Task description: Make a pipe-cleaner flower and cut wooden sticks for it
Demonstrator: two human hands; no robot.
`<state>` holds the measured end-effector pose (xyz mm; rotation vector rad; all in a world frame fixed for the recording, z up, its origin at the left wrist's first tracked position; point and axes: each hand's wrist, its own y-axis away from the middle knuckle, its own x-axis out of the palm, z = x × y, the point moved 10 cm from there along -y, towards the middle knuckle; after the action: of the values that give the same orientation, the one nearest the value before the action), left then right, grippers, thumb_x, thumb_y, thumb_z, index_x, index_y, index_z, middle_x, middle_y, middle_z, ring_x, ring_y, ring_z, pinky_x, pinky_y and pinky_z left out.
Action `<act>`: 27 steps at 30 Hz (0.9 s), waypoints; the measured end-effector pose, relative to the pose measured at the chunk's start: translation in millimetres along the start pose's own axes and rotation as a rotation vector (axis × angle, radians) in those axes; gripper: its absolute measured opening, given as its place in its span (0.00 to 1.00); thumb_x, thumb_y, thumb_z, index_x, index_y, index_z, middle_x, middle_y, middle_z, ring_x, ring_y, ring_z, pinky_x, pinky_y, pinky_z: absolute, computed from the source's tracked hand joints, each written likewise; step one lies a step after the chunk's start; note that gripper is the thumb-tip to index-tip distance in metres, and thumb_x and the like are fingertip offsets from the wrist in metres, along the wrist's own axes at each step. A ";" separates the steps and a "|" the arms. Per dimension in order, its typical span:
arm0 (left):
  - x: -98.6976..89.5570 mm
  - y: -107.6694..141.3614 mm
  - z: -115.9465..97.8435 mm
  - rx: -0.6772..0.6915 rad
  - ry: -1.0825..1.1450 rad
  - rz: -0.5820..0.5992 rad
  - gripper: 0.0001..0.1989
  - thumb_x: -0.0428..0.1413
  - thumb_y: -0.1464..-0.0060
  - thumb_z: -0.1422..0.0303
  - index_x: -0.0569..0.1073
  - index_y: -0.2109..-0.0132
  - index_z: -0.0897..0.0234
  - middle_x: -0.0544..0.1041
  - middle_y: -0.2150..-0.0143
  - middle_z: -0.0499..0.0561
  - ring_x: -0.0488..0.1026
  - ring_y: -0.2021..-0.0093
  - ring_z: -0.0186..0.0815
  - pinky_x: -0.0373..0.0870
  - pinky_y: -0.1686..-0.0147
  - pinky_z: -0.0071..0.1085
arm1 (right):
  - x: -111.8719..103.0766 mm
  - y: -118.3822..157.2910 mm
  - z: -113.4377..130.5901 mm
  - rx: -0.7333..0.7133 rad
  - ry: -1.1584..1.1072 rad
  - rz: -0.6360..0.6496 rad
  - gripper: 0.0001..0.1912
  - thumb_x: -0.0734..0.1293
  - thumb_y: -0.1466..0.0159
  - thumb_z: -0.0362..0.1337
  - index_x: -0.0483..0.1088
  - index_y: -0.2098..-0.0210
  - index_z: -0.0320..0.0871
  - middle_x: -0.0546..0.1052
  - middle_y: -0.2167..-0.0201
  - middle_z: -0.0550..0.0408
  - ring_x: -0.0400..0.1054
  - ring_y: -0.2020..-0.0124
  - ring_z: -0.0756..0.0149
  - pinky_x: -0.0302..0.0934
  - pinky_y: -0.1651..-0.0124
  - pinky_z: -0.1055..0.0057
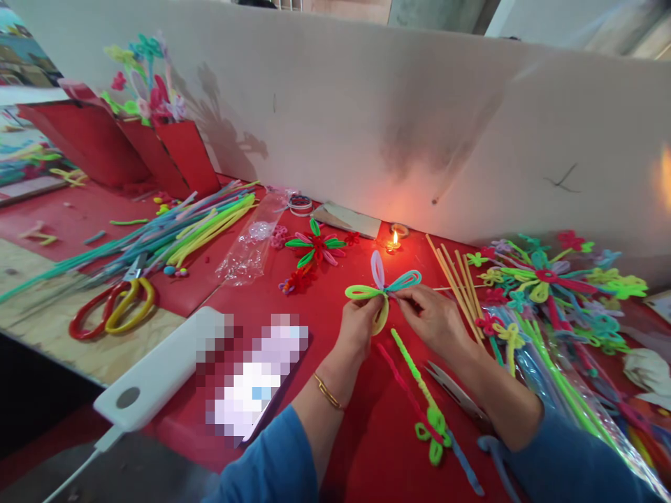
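Note:
Both hands meet over the red tabletop around a pipe cleaner flower (377, 269) with looped petals in lilac, teal and yellow-green. My left hand (361, 321) pinches it near its centre, beside the lower yellow loop. On the other side, the fingers of my right hand (427, 311) are closed at the flower's middle, by the teal loop; the exact grip point is hidden. Just below the hands lie a pink and green pipe cleaner piece (433, 419) and a pair of metal-bladed scissors (453, 388), partly under my right forearm.
A small flame (394, 241) burns behind the hands. Red-and-yellow scissors (123, 304), pipe cleaner bundles (210, 227), a white power bank (157, 370) and a phone (259, 381) lie left. Wooden sticks (461, 286) and finished flowers (556, 276) are right. A wall panel (335, 119) stands behind.

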<state>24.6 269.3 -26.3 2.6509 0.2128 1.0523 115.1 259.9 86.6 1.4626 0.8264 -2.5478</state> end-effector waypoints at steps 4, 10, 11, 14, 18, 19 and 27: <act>-0.2 0.8 0.2 0.013 -0.012 0.001 0.08 0.61 0.67 0.69 0.73 0.76 0.68 0.70 0.79 0.46 0.66 0.76 0.28 0.61 0.72 0.25 | 3.4 0.5 0.8 0.004 0.106 0.032 0.10 0.57 0.42 0.34 0.71 0.69 0.43 0.76 0.72 0.52 0.70 0.69 0.64 0.61 0.66 0.70; -2.1 2.1 0.5 0.018 -0.039 -0.007 0.09 0.61 0.67 0.67 0.73 0.76 0.69 0.70 0.80 0.46 0.65 0.77 0.27 0.60 0.73 0.25 | 2.1 0.0 4.0 0.011 0.160 0.069 0.09 0.58 0.43 0.33 0.70 0.71 0.43 0.76 0.73 0.54 0.70 0.71 0.66 0.60 0.68 0.72; -2.0 2.3 0.0 0.021 -0.045 -0.007 0.09 0.61 0.67 0.67 0.73 0.76 0.69 0.70 0.80 0.46 0.65 0.77 0.28 0.60 0.73 0.25 | 1.5 0.1 4.7 0.010 0.161 0.072 0.09 0.58 0.43 0.33 0.70 0.71 0.43 0.76 0.73 0.54 0.70 0.71 0.66 0.60 0.68 0.72; -1.1 2.8 -1.4 0.027 -0.042 -0.006 0.10 0.61 0.67 0.67 0.74 0.76 0.69 0.71 0.79 0.47 0.66 0.76 0.28 0.61 0.72 0.25 | 1.0 0.8 6.0 0.010 0.173 0.083 0.09 0.58 0.43 0.32 0.70 0.70 0.42 0.76 0.73 0.53 0.70 0.71 0.65 0.60 0.69 0.71; -0.8 2.9 -2.5 0.029 -0.004 -0.010 0.08 0.61 0.67 0.68 0.74 0.76 0.68 0.71 0.79 0.47 0.66 0.76 0.28 0.61 0.71 0.26 | 2.0 1.3 5.9 0.018 0.189 0.095 0.09 0.58 0.43 0.32 0.71 0.70 0.42 0.77 0.72 0.53 0.70 0.71 0.65 0.59 0.68 0.72; -1.0 2.8 -2.3 0.025 0.002 -0.011 0.08 0.61 0.67 0.68 0.74 0.76 0.68 0.71 0.79 0.46 0.65 0.77 0.27 0.61 0.71 0.25 | 2.1 1.2 5.8 0.020 0.189 0.096 0.09 0.58 0.43 0.32 0.71 0.70 0.43 0.77 0.72 0.53 0.70 0.70 0.65 0.59 0.68 0.72; 0.9 2.6 -1.6 0.024 -0.008 0.011 0.09 0.62 0.67 0.67 0.75 0.75 0.68 0.71 0.79 0.47 0.65 0.77 0.27 0.60 0.71 0.25 | -4.2 -1.9 -0.2 0.126 0.073 0.085 0.08 0.60 0.44 0.33 0.71 0.70 0.42 0.76 0.74 0.55 0.69 0.73 0.67 0.58 0.71 0.74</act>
<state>24.2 267.4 -23.8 2.6801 0.2105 1.0493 116.9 260.8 90.8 1.5981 0.6077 -2.5396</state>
